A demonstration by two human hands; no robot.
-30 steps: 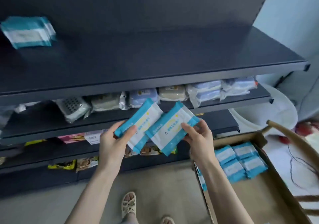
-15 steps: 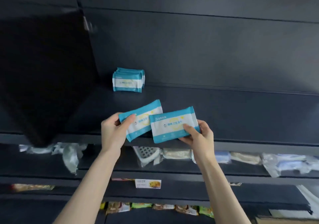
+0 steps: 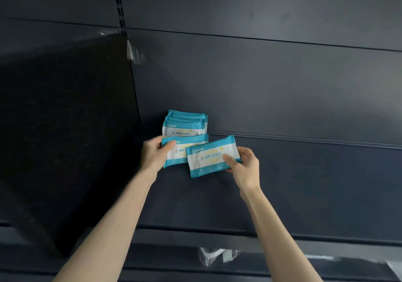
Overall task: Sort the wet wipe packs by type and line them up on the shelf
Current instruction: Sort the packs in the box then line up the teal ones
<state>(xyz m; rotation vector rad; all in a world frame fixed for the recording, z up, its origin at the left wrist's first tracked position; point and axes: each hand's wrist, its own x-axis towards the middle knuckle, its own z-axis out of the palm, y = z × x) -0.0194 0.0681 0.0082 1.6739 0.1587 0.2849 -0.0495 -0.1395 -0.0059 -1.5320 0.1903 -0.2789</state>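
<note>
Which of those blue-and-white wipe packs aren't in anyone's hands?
The bunch of packs standing at the back of the shelf. The left hand grips the left pack, the right hand grips the right pack in front of it.

Looks like a shop to me: a deep, dark metal shelf (image 3: 304, 183), a slotted upright strip (image 3: 118, 3) up the back panel (image 3: 261, 81), identical wet wipe packs (image 3: 185, 123) at the back edge, and plastic-wrapped goods (image 3: 214, 255) one tier down.
</note>
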